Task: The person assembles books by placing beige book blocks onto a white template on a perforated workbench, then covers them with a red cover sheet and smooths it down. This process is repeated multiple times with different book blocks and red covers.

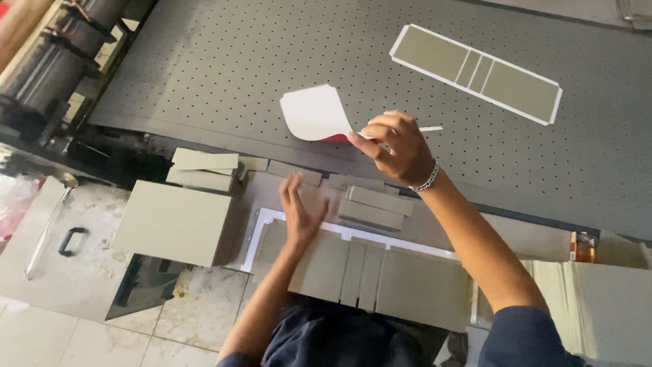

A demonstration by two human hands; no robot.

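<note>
My right hand (397, 146), a bracelet on its wrist, pinches the edge of a curled white sheet (314, 112) with a red underside, lifted over the grey perforated table (217, 68). Lower down, my left hand (299, 211) is spread flat and slightly blurred, resting on a row of grey cardboard panels (380, 268) that lie on a white sheet (261, 224). Nothing is gripped in the left hand.
Another set of grey panels on white backing (479, 71) lies at the far right of the perforated table. Stacks of grey board pieces (204, 170) (373, 207), a large grey board (173, 221) and a pile of sheets (604, 306) surround the work area. Machine rollers (54, 61) stand at the left, above a tiled floor (75, 272).
</note>
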